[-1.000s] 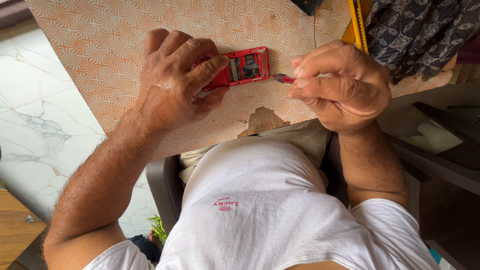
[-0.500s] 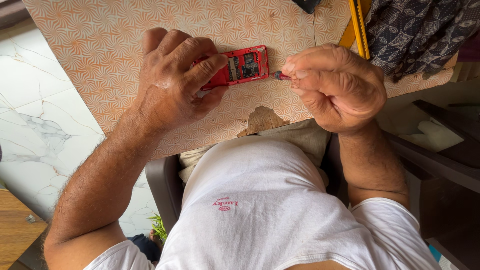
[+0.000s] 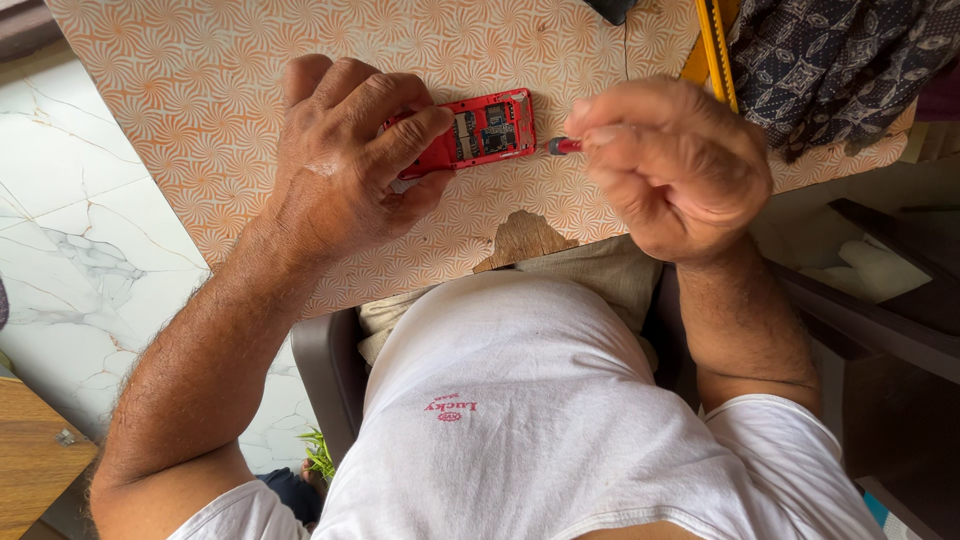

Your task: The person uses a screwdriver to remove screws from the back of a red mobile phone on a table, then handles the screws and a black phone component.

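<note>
A small red phone body (image 3: pixel 487 128) with its back off and its circuit board showing lies on the orange-patterned table (image 3: pixel 200 90). My left hand (image 3: pixel 345 150) presses it down, thumb and fingers gripping its left end. My right hand (image 3: pixel 675 165) is closed around a red-handled screwdriver (image 3: pixel 562 146), whose tip points at the phone's right edge.
A chipped patch (image 3: pixel 522 240) breaks the table's near edge. A yellow strip (image 3: pixel 712 50) and a dark patterned cloth (image 3: pixel 830 60) lie at the far right. A black object (image 3: pixel 610 8) sits at the top edge. White marble floor (image 3: pixel 70 260) lies to the left.
My right hand has turned over, with its knuckles now up, while keeping the screwdriver at the phone's right end. The left hand stays put.
</note>
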